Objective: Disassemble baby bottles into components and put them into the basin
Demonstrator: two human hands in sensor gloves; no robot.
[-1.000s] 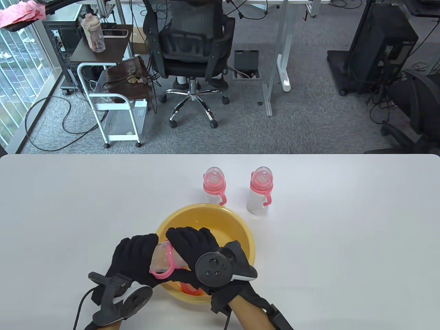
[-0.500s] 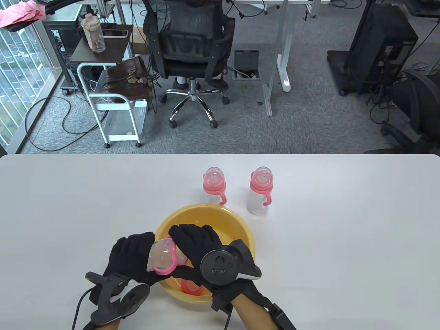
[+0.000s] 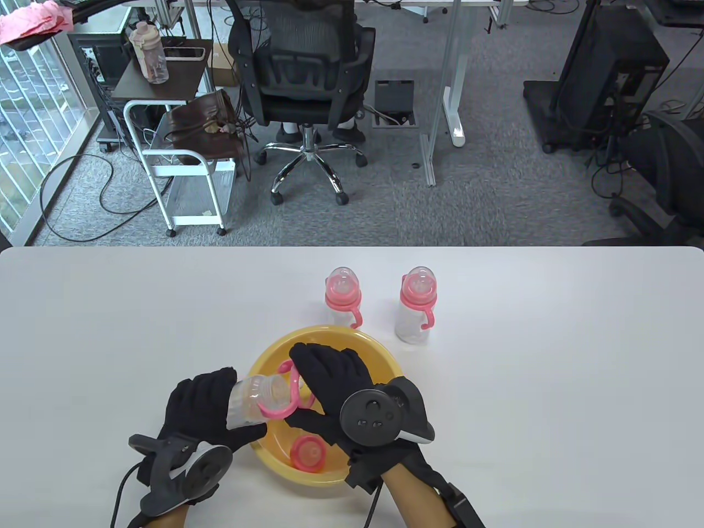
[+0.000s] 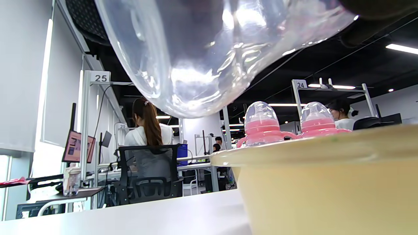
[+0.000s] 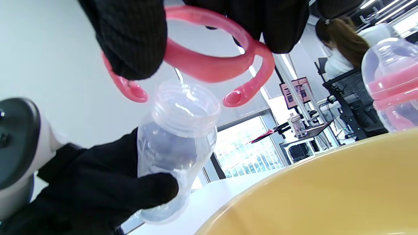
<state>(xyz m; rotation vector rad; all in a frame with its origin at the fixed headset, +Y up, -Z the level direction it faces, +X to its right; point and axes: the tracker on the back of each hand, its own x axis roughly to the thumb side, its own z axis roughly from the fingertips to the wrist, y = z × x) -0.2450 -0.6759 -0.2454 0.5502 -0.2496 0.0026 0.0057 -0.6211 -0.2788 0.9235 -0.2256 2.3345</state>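
My left hand (image 3: 206,404) grips a clear bottle body (image 3: 254,400) lying on its side over the left rim of the yellow basin (image 3: 379,352); its threaded neck is bare (image 5: 186,109). My right hand (image 3: 330,379) pinches the pink handle ring (image 3: 286,399), which has come off the neck and hangs just beyond it (image 5: 209,65). A pink collar with its teat (image 3: 308,454) lies in the basin. In the left wrist view the bottle body (image 4: 209,55) fills the top, above the basin wall (image 4: 326,189).
Two assembled bottles with pink collars and clear caps stand behind the basin, one at the left (image 3: 342,297) and one at the right (image 3: 416,311). The white table (image 3: 550,385) spreads wide on both sides. An office chair (image 3: 302,82) and a cart stand beyond the far edge.
My right hand has pulled the pink handle ring off the bottle neck and moved up and right over the basin. My left hand has drawn the bottle body slightly left.
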